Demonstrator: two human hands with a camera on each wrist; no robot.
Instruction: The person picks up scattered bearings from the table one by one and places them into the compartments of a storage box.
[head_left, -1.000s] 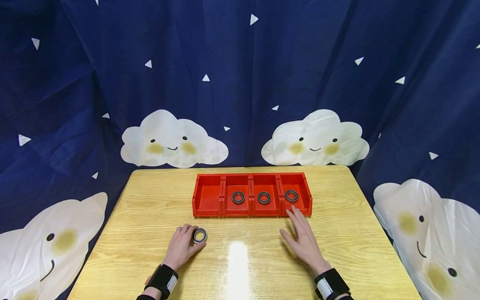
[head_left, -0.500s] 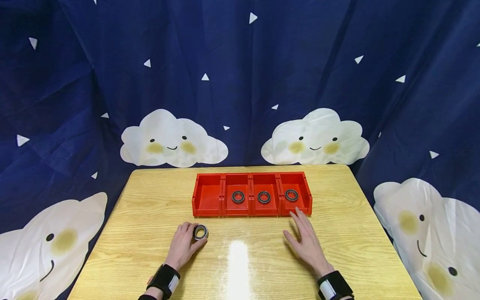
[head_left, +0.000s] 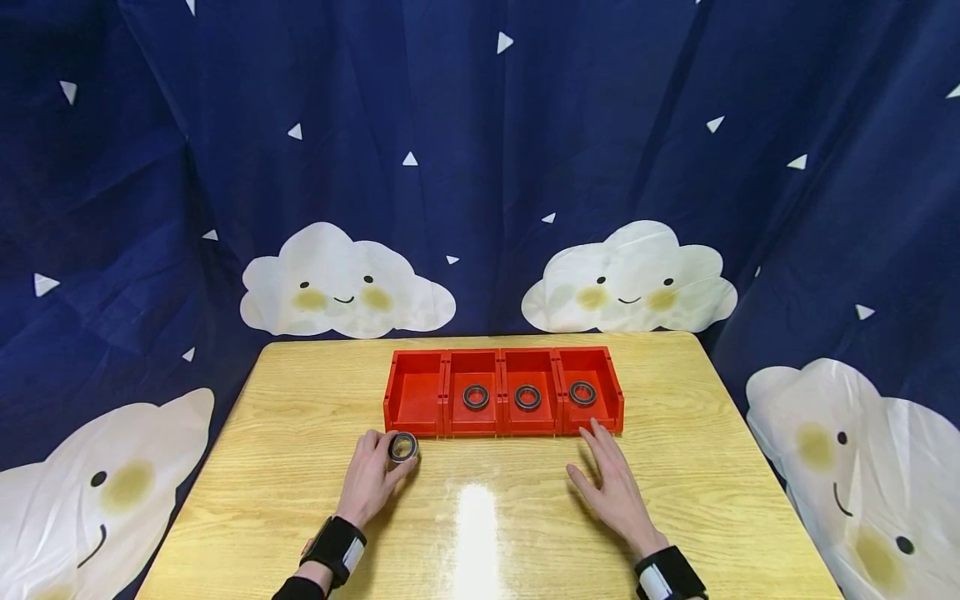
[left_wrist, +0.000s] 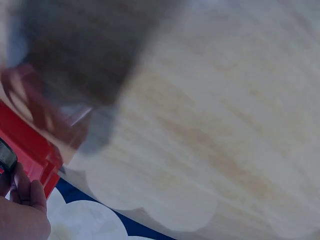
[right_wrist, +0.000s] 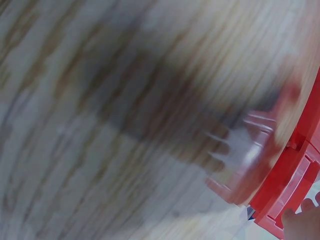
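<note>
Between thumb and fingers my left hand (head_left: 369, 478) pinches a ball bearing (head_left: 403, 447), a dark ring with a bright metal edge, just in front of the leftmost red bin (head_left: 418, 400). The left wrist view catches this bearing (left_wrist: 7, 156) at its left edge, with the red bin behind it. My right hand (head_left: 617, 498) holds nothing; its fingers are spread, with the fingertips by the front lip of the rightmost bin (head_left: 613, 421). In that bin lies another bearing (head_left: 582, 393). The two middle bins hold one each, a left bearing (head_left: 476, 397) and a right bearing (head_left: 527, 397).
The red bins stand joined in a row toward the back of the wooden table (head_left: 315, 400). A dark blue curtain (head_left: 480, 167) with white clouds hangs behind and at both sides. Light glares off the table's front middle.
My left hand has moved forward toward the leftmost bin, carrying the bearing with it. My right hand has shifted slightly right and back, its fingers still spread.
</note>
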